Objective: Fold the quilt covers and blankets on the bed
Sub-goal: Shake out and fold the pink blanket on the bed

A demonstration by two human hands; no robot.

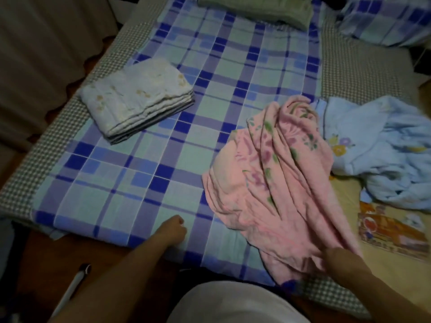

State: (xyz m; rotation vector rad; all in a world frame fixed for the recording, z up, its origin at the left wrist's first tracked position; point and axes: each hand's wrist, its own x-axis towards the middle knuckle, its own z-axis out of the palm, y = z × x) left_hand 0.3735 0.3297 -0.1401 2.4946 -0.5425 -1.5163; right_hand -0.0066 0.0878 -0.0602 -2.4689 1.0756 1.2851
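Hands at work: right hand (335, 255) gripped pink floral blanket (275, 183), crumpled on plaid sheet (140, 183) nr bed edge; left hand (173, 229) clenched, empty. Best approach, arguably: find corners, spread flat w/ both hands.

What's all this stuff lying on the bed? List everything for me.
Plaid sheet: one, blue-green, spread over bed.
Folded blanket: one, white with yellow flowers, left.
Folded cover: one, green, far end.
Pink blanket: one, floral, crumpled, right of centre.
Light blue quilt cover: one, crumpled, far right.
Plaid bundle: one, blue, top right.
Left hand: fist resting on sheet's near edge.
Right hand: grip on pink blanket's near end.
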